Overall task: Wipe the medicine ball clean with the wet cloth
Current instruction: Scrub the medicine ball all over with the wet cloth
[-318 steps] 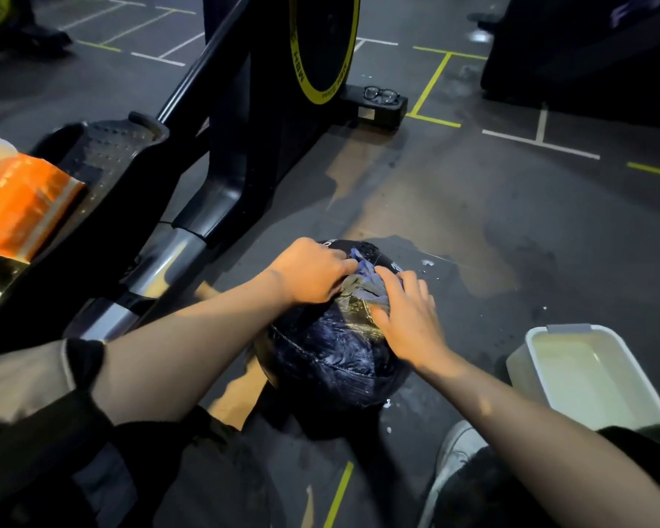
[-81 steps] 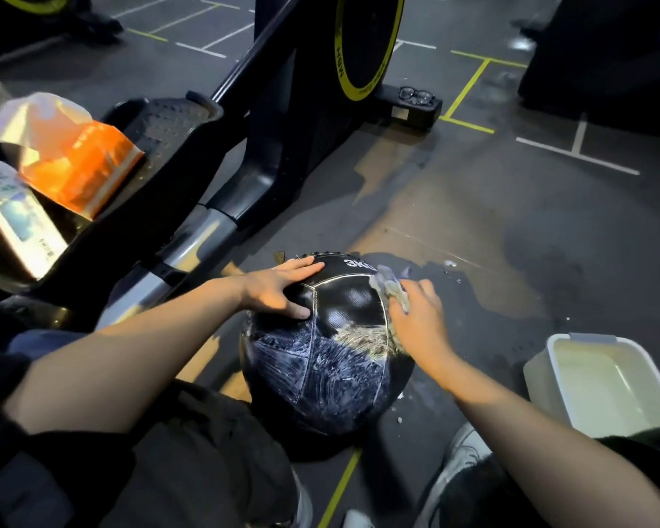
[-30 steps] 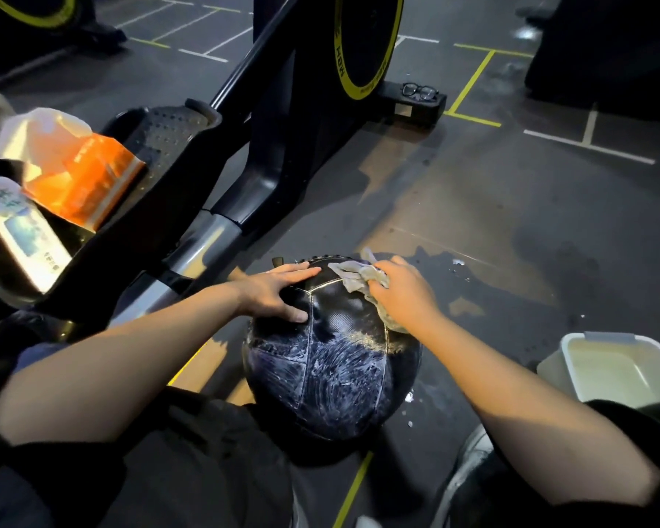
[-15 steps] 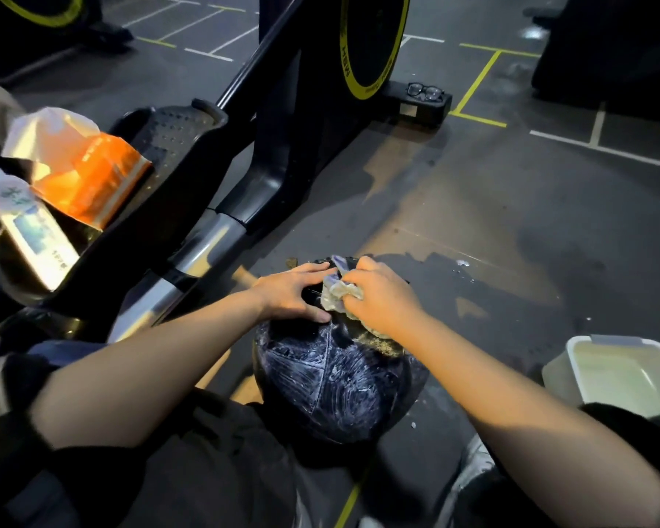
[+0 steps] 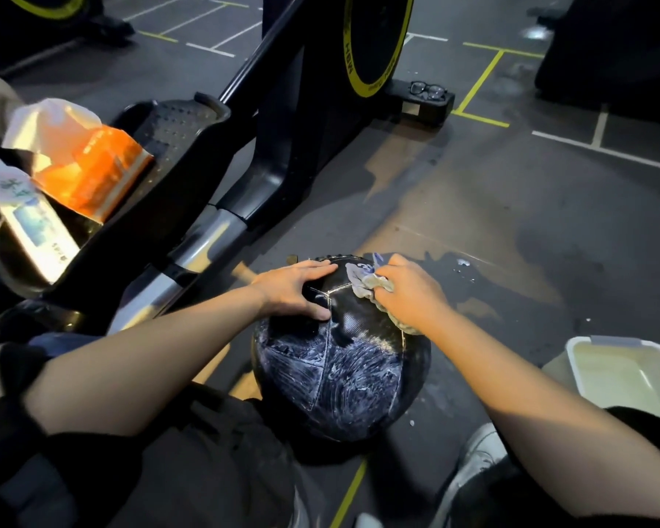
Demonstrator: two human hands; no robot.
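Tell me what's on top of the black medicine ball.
The left hand rests flat there; the right hand grips a crumpled grey wet cloth against the black medicine ball. The surface under both is hidden.

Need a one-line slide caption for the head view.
Left hand steadies the black medicine ball on the gym floor while right hand rubs its top with a bunched wet cloth.

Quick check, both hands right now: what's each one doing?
Left hand: open, fingers spread flat on the medicine ball, steadying it.
Right hand: closed around the wet cloth, pressing it on the ball's top.
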